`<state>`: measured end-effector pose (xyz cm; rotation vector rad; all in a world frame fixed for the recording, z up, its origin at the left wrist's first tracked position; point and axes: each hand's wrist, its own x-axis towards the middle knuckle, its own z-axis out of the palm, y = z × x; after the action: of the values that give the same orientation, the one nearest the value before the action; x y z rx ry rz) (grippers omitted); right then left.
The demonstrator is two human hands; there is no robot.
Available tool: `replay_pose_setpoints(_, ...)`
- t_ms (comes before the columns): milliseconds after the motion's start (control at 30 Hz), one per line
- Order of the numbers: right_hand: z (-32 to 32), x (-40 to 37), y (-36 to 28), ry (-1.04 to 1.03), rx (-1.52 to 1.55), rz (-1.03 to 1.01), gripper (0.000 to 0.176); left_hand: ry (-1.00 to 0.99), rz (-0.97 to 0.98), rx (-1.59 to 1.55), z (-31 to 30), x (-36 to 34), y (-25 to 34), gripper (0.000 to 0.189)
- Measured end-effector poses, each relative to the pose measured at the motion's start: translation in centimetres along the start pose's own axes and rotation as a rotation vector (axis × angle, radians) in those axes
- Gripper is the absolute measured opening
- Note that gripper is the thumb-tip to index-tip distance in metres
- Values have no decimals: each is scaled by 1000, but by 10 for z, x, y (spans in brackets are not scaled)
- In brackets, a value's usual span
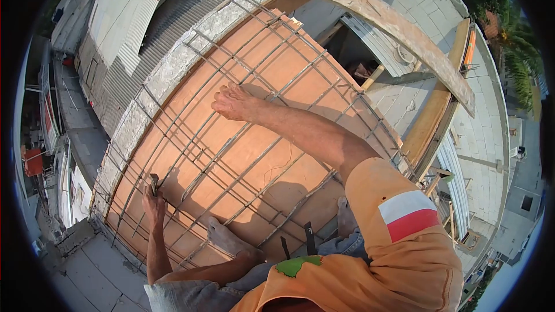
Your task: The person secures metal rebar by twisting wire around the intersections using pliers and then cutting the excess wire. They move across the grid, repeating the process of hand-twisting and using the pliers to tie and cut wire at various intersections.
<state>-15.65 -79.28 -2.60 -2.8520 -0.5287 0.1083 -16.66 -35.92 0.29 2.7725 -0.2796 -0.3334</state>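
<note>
My right hand (232,103) reaches out over the middle of a rebar grid (278,93), its fingers curled together close to the bars. What they pinch, if anything, is hidden. At the lower left, my left hand (152,203) is wrapped round a dark metal hand tool (154,181) that looks like pincers; its head points up, above the grid's edge. Thin loose wire (281,169) lies on the orange-brown plywood sheet (248,164) under the bars. My bare foot (226,237) rests among the rods.
A rough concrete edge (173,81) borders the plywood on the left, with corrugated roofing (191,8) beyond. A curved plank (370,8) crosses the upper right. Below it an opening (361,60) shows, near a timber beam (433,115). Rod ends stick out over the edges.
</note>
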Motion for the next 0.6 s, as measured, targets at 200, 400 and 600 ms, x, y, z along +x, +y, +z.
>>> replay_pose_setpoints(200,-30,-8,8,286,67,-91,9,156,-16,-173,-17,0,8,28)
replay_pose_setpoints(400,-98,-42,65,-90,175,316,24,148,-177,-841,-59,5,100,37)
replay_pose_setpoints(600,-24,-142,51,-23,221,10,20,-69,-37,-398,-25,-10,105,36)
